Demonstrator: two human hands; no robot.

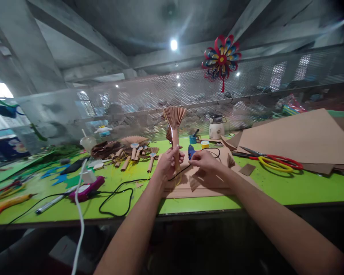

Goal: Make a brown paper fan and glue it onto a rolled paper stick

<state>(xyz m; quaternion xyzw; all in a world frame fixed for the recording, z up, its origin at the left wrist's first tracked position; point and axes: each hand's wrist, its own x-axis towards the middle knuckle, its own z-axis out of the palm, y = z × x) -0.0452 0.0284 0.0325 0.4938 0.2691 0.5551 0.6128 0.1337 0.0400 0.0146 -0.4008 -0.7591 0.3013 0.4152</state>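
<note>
My left hand (169, 162) is closed around the rolled tube handle of a pleated brown paper fan (174, 118), held upright above the table. Thin yellow strands hang below its handle. To the right, my right hand (204, 161) has its thumb and fingers pinched together; whatever lies between the fingertips is too small to make out. Just behind those fingertips is a blue glue gun (191, 151) with a black cord. Whether the fingers touch it cannot be told. Under both hands lies a stack of brown cardboard sheets (174, 194), with a folded brown piece on it.
Several finished paper fans (134, 147) lie at the left. Scissors with red and yellow handles (278, 163) rest at the right beside large brown sheets (301, 137). A purple power strip (87, 189), black cord (114, 214) and white cable (79, 214) cross the left side. A jug (216, 128) stands behind.
</note>
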